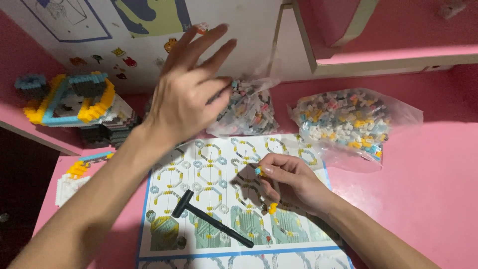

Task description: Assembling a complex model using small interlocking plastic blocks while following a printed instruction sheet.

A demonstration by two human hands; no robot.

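Centrally, left hand (184, 94) raised with fingers spread, grip open, over clear plastic bag of small bricks (249, 109), right hand (291, 182) pinching tiny blue-yellow brick (258, 171) above printed instruction sheet (219, 164), small black plastic hammer (211, 219) lying near, pink surface (423, 179).

Both my forearms are bare from the frame's edge to the wrist, no sleeves, watch or bracelet in sight. My left hand (185, 94) carries no ring that I can make out, though its fingers are blurred. My right hand (291, 180) is also unadorned; above its pinch, the nails look short and plain, possibly unpainted, with slim fingers and smooth knuckles.
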